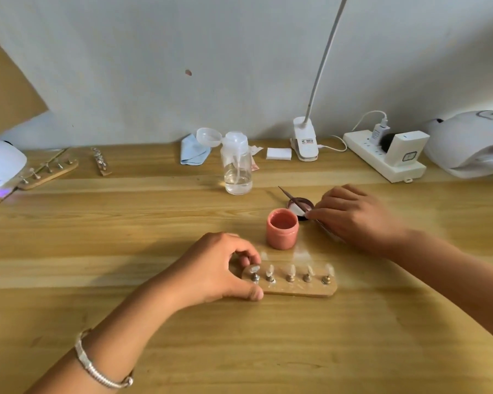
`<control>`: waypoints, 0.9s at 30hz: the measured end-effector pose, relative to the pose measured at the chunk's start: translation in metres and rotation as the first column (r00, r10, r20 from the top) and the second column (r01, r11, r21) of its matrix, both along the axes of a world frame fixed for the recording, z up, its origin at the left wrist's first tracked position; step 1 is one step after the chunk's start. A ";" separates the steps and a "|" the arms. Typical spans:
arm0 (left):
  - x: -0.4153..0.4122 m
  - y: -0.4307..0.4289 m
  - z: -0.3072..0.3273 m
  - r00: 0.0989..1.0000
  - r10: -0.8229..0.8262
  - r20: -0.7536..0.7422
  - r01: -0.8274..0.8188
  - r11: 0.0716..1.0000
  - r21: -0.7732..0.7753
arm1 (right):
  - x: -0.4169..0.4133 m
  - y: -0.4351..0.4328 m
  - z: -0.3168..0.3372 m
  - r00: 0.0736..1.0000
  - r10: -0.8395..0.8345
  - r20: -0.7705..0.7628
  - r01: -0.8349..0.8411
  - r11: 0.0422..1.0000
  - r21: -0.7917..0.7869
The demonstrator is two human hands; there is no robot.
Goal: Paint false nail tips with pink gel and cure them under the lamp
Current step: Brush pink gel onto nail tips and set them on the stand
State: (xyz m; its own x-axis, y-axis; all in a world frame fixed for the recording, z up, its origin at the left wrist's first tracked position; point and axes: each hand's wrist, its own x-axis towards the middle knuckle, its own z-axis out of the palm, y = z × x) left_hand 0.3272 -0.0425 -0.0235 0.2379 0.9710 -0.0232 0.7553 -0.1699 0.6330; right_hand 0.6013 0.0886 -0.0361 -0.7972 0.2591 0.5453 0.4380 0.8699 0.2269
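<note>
False nail tips (291, 270) stand on pegs along a wooden strip (299, 290) on the near tabletop (268, 351), likely light, stiff and easily knocked (best handled by the strip's end). The left hand (211, 268) grips that end with curled fingers. The right hand (356, 217) pinches a thin brush (289, 196) beside the pink gel pot (282, 230); its bristle end is hard to make out.

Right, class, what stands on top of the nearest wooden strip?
Five clear nail tips on small metal stands. The left hand grips the strip at its left end, hiding the wood there.
</note>
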 end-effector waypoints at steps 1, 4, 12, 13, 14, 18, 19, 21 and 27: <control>0.001 0.000 -0.001 1.000 0.005 0.009 -0.005 1.000 0.008 | 0.001 0.000 0.002 1.000 0.020 0.010 -0.020 1.000 0.019; 0.004 0.001 -0.002 0.998 -0.007 0.065 0.006 1.000 0.014 | 0.000 0.000 0.003 1.000 0.020 -0.017 -0.019 0.999 0.029; -0.001 0.003 -0.010 0.947 -0.027 0.319 0.033 0.999 -0.013 | -0.020 -0.017 0.005 0.784 -0.178 -0.594 -0.010 0.954 -0.299; 0.000 0.003 -0.010 0.942 -0.037 0.333 0.041 0.999 -0.006 | -0.021 -0.021 0.009 0.723 -0.205 -0.660 -0.041 0.940 -0.338; 0.000 0.002 -0.010 0.934 -0.044 0.355 0.050 0.999 -0.007 | -0.022 -0.025 0.013 0.656 -0.231 -0.719 -0.078 0.926 -0.370; 0.005 -0.001 -0.013 0.907 -0.031 0.420 0.037 0.999 -0.006 | -0.031 -0.045 0.034 0.435 -0.290 -0.852 -0.292 0.850 -0.438; 0.006 0.000 -0.015 0.912 -0.021 0.410 0.017 1.000 0.012 | -0.033 -0.049 0.040 0.430 -0.291 -0.855 -0.333 0.829 -0.449; 0.008 0.000 -0.016 0.924 -0.006 0.382 -0.015 0.999 0.052 | -0.037 -0.057 0.047 0.462 -0.296 -0.836 -0.361 0.798 -0.482; 0.010 -0.006 -0.018 0.980 -0.037 0.196 -0.020 0.959 0.282 | -0.045 -0.070 0.036 0.640 -0.328 -0.695 -0.172 0.821 -0.545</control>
